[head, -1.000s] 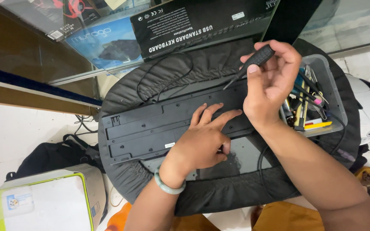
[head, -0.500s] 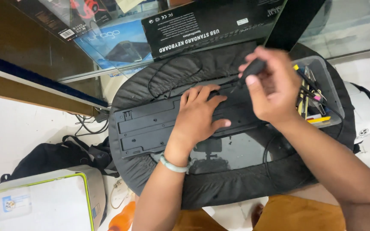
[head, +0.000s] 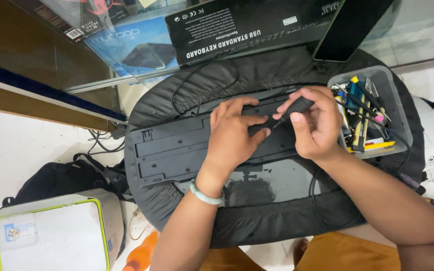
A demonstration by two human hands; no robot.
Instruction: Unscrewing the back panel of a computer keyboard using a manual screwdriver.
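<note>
Black plastic keyboard (head: 177,148), flipped back-side up, lay across a round black padded cushion (head: 277,221) in front of the person. It looked light, long and rigid but thin enough to flex or rock on the soft padding, so the sensible place to steady it was flat on the back panel near the middle, not at an end. The left hand (head: 234,135) did that: palm down and fingers spread on the panel, pressing rather than closed on anything. Just beside it, the right hand (head: 315,125) made a narrow pinch grip around the dark handle of a small black screwdriver (head: 290,111), whose tip pointed down at the panel between the two hands. Such a slim, smooth handle would likely slip unless pinched firmly. Beyond that grip sat a clear plastic tray (head: 393,95) of mixed tools, and farther off a black cardboard box (head: 247,27) leaned against glass.
</note>
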